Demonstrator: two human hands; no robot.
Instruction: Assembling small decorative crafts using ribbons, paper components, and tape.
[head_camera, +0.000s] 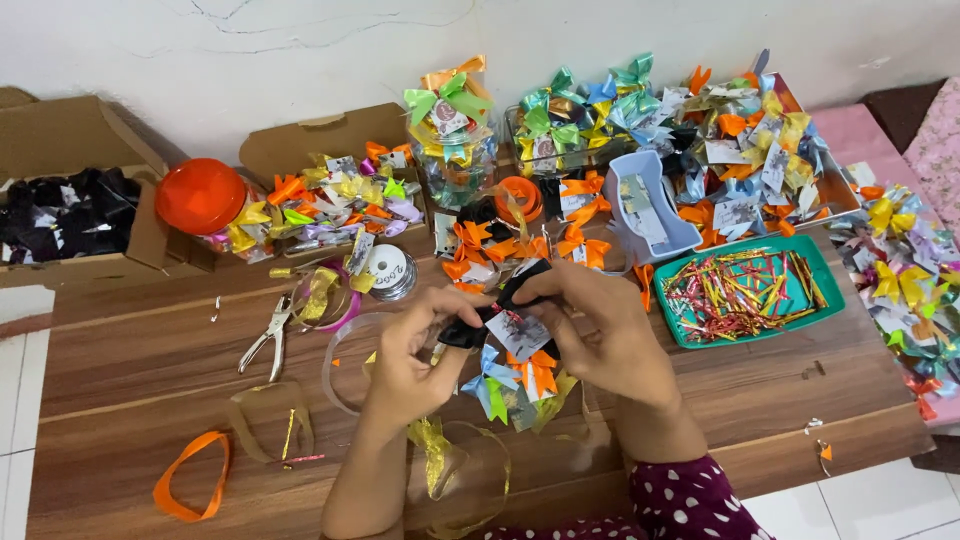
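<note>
**Black ribbon bow held in both hands over crowded wooden surface**

Black ribbon bow (500, 305) with a small printed tag sits between both hands, just above the surface (130, 350) near its middle. Left hand (415, 345): fingers pinched narrow on the bow's left end. Right hand (600, 335): fingers closed over the bow's right side and top.

Edges: near edge of the surface runs under the forearms; tiled floor shows at both lower corners. Open room lies to the left front, broken only by an orange ribbon loop (190, 480) and a gold ribbon strip (270, 425).

Around: finished blue and orange bows (515, 375) lie directly under the hands, touching each other. Pliers (268, 335) lie left of the left hand, apart from it. Green tray (825, 290) of foil strips sits just right of the right hand. Behind, a dense row blocks the far side: ribbon spool (390, 270), orange lid (200, 195), clear jar (455, 150) of bows, cardboard box (60, 140) of black bows.
</note>
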